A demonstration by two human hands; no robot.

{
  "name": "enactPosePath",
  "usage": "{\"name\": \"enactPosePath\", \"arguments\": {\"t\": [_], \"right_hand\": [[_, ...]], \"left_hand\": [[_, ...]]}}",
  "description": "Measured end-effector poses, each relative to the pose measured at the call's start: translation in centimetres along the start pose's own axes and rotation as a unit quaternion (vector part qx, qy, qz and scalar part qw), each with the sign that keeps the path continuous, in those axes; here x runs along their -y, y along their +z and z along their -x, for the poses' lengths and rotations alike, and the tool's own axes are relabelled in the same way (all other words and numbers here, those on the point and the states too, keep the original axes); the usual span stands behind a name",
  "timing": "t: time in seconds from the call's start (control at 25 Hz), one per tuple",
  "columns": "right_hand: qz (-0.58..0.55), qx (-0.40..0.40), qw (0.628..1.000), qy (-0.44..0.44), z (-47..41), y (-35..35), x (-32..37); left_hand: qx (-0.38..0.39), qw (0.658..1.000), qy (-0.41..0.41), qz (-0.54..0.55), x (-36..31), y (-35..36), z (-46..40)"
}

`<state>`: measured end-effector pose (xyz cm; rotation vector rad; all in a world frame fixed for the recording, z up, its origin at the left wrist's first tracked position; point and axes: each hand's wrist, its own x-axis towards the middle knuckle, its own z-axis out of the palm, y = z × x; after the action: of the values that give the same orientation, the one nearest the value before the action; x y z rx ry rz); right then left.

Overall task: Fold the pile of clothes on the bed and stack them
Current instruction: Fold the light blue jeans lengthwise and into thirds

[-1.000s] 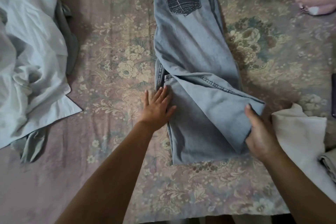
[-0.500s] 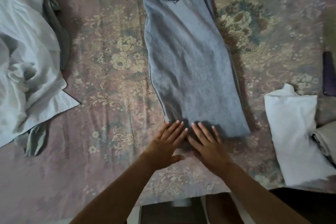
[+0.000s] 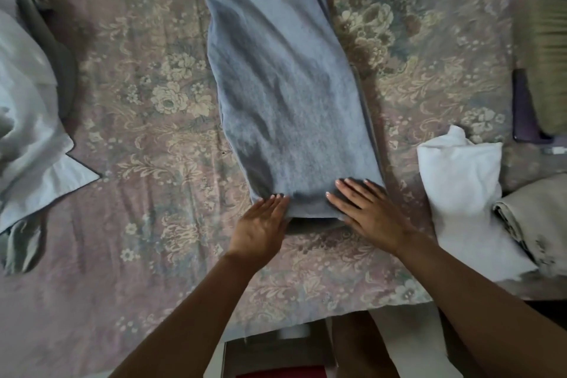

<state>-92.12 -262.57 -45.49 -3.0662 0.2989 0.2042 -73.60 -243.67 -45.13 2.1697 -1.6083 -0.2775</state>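
From my remote seat I judged the job to be somewhere in its middle. The pair of faded light-blue denim jeans [image 3: 291, 95] lay lengthwise down the centre of the floral-patterned pink and beige bedspread [image 3: 147, 120], the legs doubled one over the other into a single long strip, the stitched back pocket at the far end and the near end lying closest to me. My left hand [image 3: 260, 227] lay flat with fingers straight at the near left corner of that strip, fingertips just on the denim, and my right hand [image 3: 368, 212] pressed palm-down with spread fingers on the near right corner; neither hand grasped anything, both simply bore down on the cloth. So the lengthwise fold looked done, while the crosswise folds that would shorten the strip looked yet to be made. To my right, near the bed's edge, a folded white cloth [image 3: 460, 190] lay touching a folded beige garment [image 3: 534, 218], which I took to be the finished items. To my left a crumpled heap of pale blue-white fabric [image 3: 27, 120] with a grey-green piece [image 3: 49, 49] beneath it was unfolded, so at least those looked to be left, and the jeans had not reached the folded items.
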Motion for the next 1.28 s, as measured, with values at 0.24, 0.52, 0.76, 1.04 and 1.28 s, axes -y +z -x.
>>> {"name": "enactPosePath", "arguments": {"t": [0.24, 0.52, 0.76, 1.04, 1.28], "right_hand": [[0.079, 0.026, 0.996, -0.027, 2.1, 1.3, -0.7], [0.097, -0.019, 0.991, -0.086, 1.5, 0.3, -2.9], [0.098, -0.045, 0.985, -0.135, 1.9, -2.5, -1.1], [0.038, -0.005, 0.984, -0.176, -0.4, -11.9, -1.9], [0.02, 0.054, 0.99, -0.127, 0.0, -13.8, 2.5]], "left_hand": [[0.211, 0.96, 0.052, -0.178, -0.1, 1.8, 2.1], [0.284, 0.939, 0.003, -0.194, -1.2, 0.9, -0.6], [0.371, 0.902, 0.001, -0.222, -2.3, -3.3, -1.2], [0.373, 0.913, 0.02, -0.164, -3.1, -14.7, -3.2], [0.321, 0.93, -0.006, -0.181, -2.8, -17.6, -1.1]]}}
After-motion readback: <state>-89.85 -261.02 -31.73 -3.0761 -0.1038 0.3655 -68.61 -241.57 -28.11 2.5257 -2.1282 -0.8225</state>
